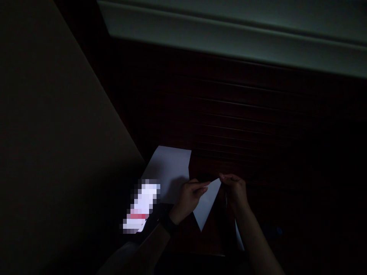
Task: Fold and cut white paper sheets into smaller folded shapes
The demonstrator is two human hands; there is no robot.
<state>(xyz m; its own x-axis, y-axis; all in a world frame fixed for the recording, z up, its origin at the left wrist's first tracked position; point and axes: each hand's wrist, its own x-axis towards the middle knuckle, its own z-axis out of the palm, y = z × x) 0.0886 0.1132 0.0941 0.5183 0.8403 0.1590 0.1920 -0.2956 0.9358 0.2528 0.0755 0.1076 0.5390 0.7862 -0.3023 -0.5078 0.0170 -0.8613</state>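
Observation:
Between my hands is a folded piece of white paper [207,202], with one pointed corner hanging down. My left hand [190,196] pinches its left upper edge between thumb and fingers. At the upper right tip of the paper, my right hand [235,187] grips the corner with thumb and fingertips. A dark band [168,224] circles my left wrist. Behind my left hand lies a larger white sheet [170,168], partly hidden by that hand and in shadow.
A bright, pixelated screen [142,206] glows left of my left hand. Dark reddish wood with grooved lines [229,103] spreads beyond the hands. A pale ledge [229,34] crosses the top, and a plain wall-like surface [51,126] stands at left. The room is very dim.

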